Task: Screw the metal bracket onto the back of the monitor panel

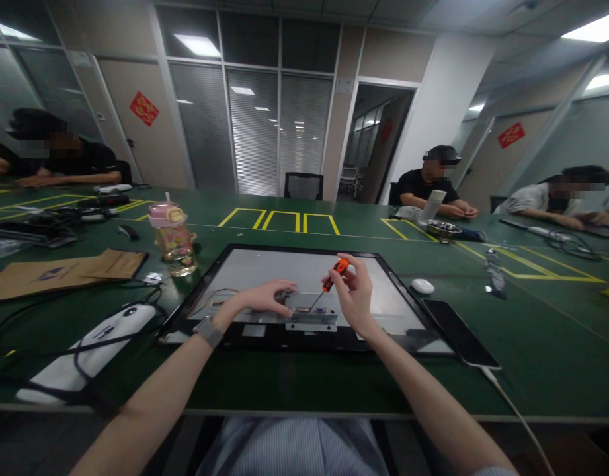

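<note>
A flat monitor panel (244, 264) lies back side up on the green table, silver inside a black frame. A metal connector bracket (311, 318) sits near its front edge. My right hand (352, 294) is closed around a small screwdriver with an orange handle (336, 270); its tip points down at the bracket. My left hand (264, 297) rests on the panel just left of the bracket, fingers curled and pressing on a part there. A watch is on my left wrist.
A black phone (457, 332) with a white cable lies right of the panel, beside a white mouse (422, 285). A pink-lidded bottle (174, 239), brown envelopes (61, 271) and a white device with black cables (86, 354) lie left. Other people sit across the table.
</note>
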